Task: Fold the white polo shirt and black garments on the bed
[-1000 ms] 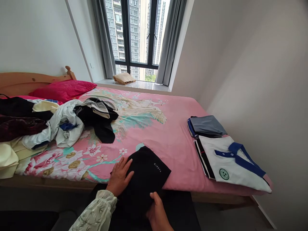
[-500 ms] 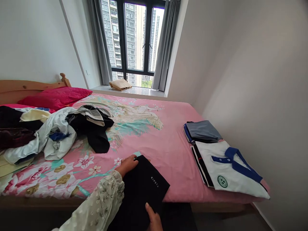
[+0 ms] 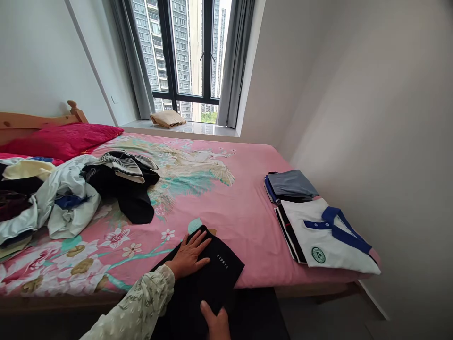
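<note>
A folded black KIPSTA garment (image 3: 215, 276) lies at the near edge of the bed, its white lettering facing up and its near part running over the edge towards the person. The left hand (image 3: 189, 257) rests palm down on its upper left part, open and flat with the fingers spread, holding no fold between them. The right hand (image 3: 215, 323) is at the garment's near edge, with the thumb raised and the fingers out of sight; whether it has hold of the cloth cannot be told.

The bed's pink floral sheet (image 3: 247, 226) lies under the garment. To the right, well apart from the hands, a folded white polo shirt (image 3: 329, 238) with a blue collar and a round green badge lies just in front of a folded grey-and-blue garment (image 3: 292, 185). To the left, a loose heap of clothes (image 3: 67, 203) includes a black-and-striped piece (image 3: 123, 189). Beyond it, a red pillow (image 3: 60, 141) lies against a wooden headboard (image 3: 35, 120). A beige cloth bundle (image 3: 168, 118) sits on the window sill.
</note>
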`<move>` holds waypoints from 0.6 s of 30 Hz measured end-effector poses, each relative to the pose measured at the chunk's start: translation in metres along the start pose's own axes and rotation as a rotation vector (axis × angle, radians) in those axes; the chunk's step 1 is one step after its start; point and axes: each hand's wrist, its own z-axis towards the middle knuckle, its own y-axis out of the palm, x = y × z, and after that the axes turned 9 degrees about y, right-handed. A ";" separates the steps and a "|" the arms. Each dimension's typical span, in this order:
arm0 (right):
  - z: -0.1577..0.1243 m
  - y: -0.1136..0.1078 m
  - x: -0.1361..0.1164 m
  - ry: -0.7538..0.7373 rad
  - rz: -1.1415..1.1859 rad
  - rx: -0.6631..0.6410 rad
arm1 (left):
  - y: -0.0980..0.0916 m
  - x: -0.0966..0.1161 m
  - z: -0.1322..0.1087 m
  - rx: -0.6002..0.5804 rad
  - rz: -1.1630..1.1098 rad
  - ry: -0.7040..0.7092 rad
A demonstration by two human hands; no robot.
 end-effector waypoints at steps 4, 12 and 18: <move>-0.005 0.001 -0.004 0.016 0.013 0.005 | -0.015 0.020 -0.005 0.023 -0.008 0.060; -0.027 0.013 -0.021 0.033 0.111 -0.116 | -0.023 0.083 -0.039 -0.138 -0.243 0.186; -0.034 0.008 -0.023 0.135 0.134 -0.124 | -0.011 0.068 -0.037 0.100 -0.104 -0.080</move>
